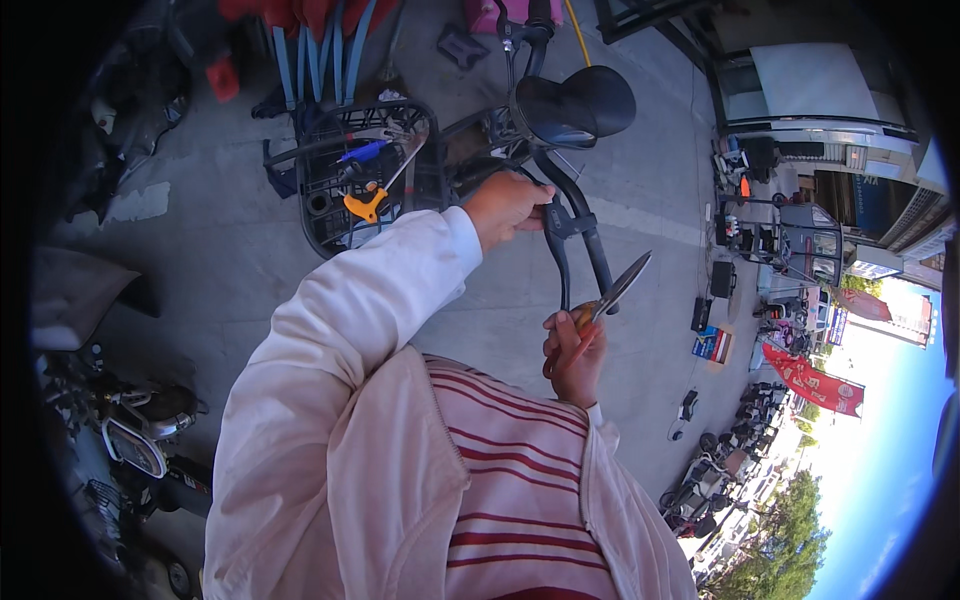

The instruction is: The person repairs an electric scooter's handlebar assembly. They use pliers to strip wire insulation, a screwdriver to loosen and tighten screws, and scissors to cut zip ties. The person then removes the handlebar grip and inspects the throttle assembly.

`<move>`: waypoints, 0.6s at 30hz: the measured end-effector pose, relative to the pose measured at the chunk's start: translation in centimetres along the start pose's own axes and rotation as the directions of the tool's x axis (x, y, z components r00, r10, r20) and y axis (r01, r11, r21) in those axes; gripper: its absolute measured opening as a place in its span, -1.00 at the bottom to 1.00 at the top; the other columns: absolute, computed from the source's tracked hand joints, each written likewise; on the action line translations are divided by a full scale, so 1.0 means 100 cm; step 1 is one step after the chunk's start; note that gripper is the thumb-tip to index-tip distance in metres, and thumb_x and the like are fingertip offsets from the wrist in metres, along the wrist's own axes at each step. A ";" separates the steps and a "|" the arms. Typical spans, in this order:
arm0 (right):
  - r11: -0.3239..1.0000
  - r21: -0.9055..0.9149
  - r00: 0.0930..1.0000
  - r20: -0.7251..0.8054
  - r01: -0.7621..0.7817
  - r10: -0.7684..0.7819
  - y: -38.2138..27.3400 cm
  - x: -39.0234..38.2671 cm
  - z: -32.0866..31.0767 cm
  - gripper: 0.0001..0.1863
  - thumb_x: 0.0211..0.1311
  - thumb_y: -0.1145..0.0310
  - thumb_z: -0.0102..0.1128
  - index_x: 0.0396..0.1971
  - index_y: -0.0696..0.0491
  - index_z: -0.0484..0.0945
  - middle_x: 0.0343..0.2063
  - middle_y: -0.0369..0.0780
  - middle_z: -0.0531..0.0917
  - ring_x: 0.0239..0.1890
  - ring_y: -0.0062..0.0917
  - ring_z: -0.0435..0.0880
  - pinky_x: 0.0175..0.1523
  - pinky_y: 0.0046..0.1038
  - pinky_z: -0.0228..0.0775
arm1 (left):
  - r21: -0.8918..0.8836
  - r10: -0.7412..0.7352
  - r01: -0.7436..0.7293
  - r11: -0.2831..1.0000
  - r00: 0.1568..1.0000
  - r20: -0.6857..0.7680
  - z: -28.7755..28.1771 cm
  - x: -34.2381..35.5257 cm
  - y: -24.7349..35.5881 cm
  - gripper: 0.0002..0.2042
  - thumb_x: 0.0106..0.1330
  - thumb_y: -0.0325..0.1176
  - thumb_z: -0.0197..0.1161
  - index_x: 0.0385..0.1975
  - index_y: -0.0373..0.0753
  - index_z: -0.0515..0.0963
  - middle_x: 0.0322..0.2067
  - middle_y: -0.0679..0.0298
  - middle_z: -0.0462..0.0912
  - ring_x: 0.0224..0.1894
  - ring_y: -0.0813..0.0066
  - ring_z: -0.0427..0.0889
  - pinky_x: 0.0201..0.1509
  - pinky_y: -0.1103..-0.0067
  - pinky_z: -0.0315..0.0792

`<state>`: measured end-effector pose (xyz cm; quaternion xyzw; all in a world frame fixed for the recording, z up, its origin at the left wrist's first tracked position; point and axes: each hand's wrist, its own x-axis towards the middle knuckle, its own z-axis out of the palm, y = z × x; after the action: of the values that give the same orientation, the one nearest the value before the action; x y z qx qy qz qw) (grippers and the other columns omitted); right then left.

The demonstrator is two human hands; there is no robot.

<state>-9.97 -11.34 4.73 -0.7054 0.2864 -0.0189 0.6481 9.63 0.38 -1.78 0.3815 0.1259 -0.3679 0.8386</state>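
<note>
A black handlebar (pixel 575 195) runs toward me, with a brake lever (pixel 562 262) along its left side. At the lever's mount, my left hand (pixel 508 208) is closed in a pinch; the fingertips touch a dark part there, and what lies between them is hidden. My right hand (pixel 574 350) is wrapped round the orange-red handles of a pair of scissors (pixel 625 282), just below the bar's near end. Their metal blades point up and to the right, past the bar end, and look nearly closed.
A black wire basket (pixel 432 185) left of the handlebar holds an orange-handled tool (pixel 368 204) and a blue-handled tool (pixel 362 152). A rounded black part (pixel 590 100) sits by the bar's far half. Parked two-wheelers (pixel 140 430) stand at the left; a red banner (pixel 815 380) hangs at the right.
</note>
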 end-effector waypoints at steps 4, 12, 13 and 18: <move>0.997 0.075 1.000 0.004 -0.012 0.012 0.001 0.000 -0.001 -0.83 0.30 0.43 0.16 -0.32 0.02 0.31 -0.49 -0.22 0.56 -0.65 -0.71 0.36 -0.58 -0.64 0.26 | 0.039 -0.032 0.034 0.999 0.999 -0.034 0.005 0.001 0.006 -0.87 0.33 -0.42 0.23 -0.24 -0.33 0.51 -0.25 0.12 0.65 -0.16 0.26 0.70 0.00 0.34 0.59; 0.994 0.110 1.000 -0.016 -0.014 0.015 0.001 0.001 0.001 -0.84 0.29 0.45 0.17 -0.36 0.02 0.33 -0.52 -0.23 0.55 -0.66 -0.72 0.33 -0.58 -0.64 0.22 | -0.112 -0.096 0.100 0.989 0.995 0.042 -0.004 -0.008 0.013 -0.84 0.39 -0.34 0.16 -0.25 -0.33 0.49 -0.23 0.11 0.62 -0.14 0.23 0.67 0.06 0.32 0.56; 0.992 0.121 0.999 -0.017 -0.033 0.035 0.001 0.001 0.002 -0.84 0.30 0.45 0.16 -0.36 0.02 0.33 -0.52 -0.23 0.55 -0.66 -0.72 0.33 -0.58 -0.64 0.23 | -0.147 -0.104 0.107 0.983 0.994 0.033 -0.007 -0.007 0.012 -0.84 0.39 -0.35 0.15 -0.24 -0.33 0.49 -0.21 0.10 0.62 -0.12 0.23 0.67 0.07 0.32 0.55; 0.991 0.106 0.996 -0.027 -0.078 0.081 -0.004 0.000 0.002 -0.84 0.31 0.43 0.15 -0.36 0.01 0.32 -0.50 -0.22 0.55 -0.65 -0.71 0.33 -0.57 -0.62 0.24 | -0.189 0.054 -0.032 0.981 0.992 0.111 -0.007 -0.023 -0.001 -0.83 0.37 -0.41 0.15 -0.18 -0.39 0.49 -0.18 0.10 0.62 -0.09 0.24 0.66 0.10 0.35 0.54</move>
<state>-9.74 -11.14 5.05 -0.6580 0.3228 -0.0190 0.6800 8.05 2.06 -1.18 0.2818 0.1030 -0.3576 0.8844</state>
